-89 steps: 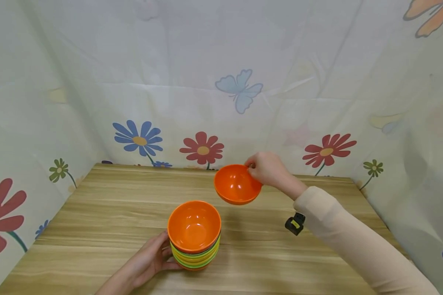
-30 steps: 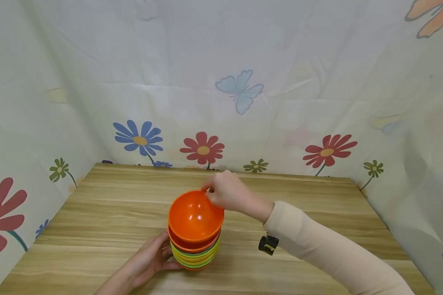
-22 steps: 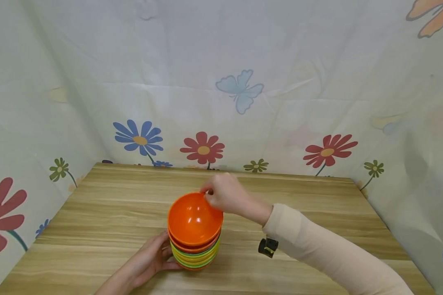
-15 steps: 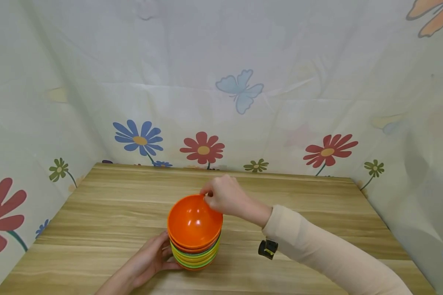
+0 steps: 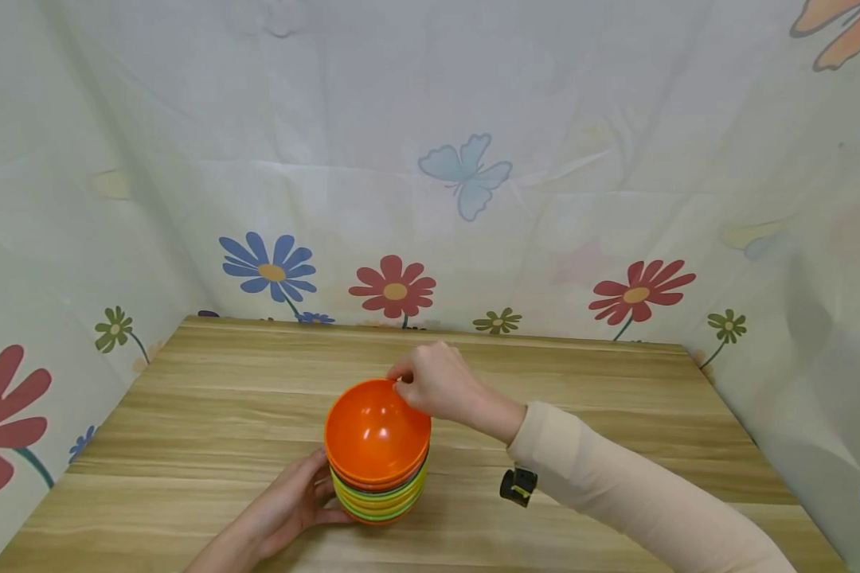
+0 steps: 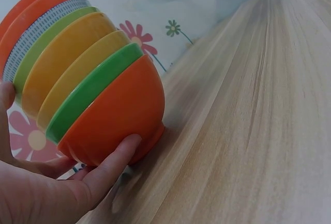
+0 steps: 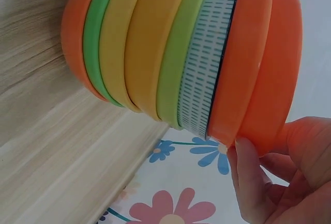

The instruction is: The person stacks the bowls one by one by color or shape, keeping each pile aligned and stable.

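A stack of nested bowls (image 5: 378, 501) stands on the wooden table. From the bottom it runs orange, green, yellow, light green, a white patterned bowl (image 7: 210, 58), then orange on top. My left hand (image 5: 294, 505) holds the stack low on its left side. In the left wrist view its thumb (image 6: 121, 154) lies against the bottom orange bowl (image 6: 121, 107), with other fingers round the far side. At the far right of the top orange bowl (image 5: 376, 434), my right hand (image 5: 444, 382) pinches the rim. That bowl sits nested in the orange one below.
The wooden table (image 5: 244, 382) stretches out on both sides of the stack. A white curtain (image 5: 315, 159) printed with flowers and a butterfly hangs behind and beside it. A small black device (image 5: 518, 486) is under the right sleeve.
My right hand has brought the top orange bowl left and down from beside the stack. Over the last second the bowl has settled lower into the stack. My left hand has stayed in place.
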Demonstrator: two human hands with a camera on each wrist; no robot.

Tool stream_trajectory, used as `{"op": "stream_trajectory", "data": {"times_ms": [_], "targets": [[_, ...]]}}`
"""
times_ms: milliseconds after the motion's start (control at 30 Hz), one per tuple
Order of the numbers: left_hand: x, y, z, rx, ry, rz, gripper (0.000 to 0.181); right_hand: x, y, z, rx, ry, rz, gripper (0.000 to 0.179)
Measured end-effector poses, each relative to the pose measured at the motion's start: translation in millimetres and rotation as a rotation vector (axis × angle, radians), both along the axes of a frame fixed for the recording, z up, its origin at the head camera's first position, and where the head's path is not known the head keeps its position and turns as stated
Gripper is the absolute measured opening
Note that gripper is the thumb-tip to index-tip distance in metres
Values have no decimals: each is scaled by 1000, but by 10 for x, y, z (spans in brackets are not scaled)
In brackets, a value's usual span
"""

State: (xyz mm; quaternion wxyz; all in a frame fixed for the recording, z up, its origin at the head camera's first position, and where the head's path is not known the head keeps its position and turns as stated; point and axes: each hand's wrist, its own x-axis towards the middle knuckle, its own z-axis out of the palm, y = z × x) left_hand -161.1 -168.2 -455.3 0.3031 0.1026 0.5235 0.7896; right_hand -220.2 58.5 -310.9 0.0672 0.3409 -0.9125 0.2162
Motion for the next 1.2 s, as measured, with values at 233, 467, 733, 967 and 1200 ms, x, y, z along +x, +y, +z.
{"op": "stream_trajectory", "data": {"times_ms": [233, 467, 733, 967, 1200], "targets": [[-3, 5, 1, 1, 2, 2, 44, -18, -1, -28, -3, -7, -28, 12], [3, 6, 23, -9, -11, 16, 44, -35, -2, -47, 4, -13, -26, 12], [8, 7, 36, -20, -18, 26, 45, -36, 2, -50, 4, -59, -36, 13], [3, 8, 29, -23, -12, 19, 44, -43, 7, -59, 11, -62, -34, 13], [10, 7, 25, -21, 0, 12, 45, -49, 8, -76, 11, -65, -30, 14]]}}
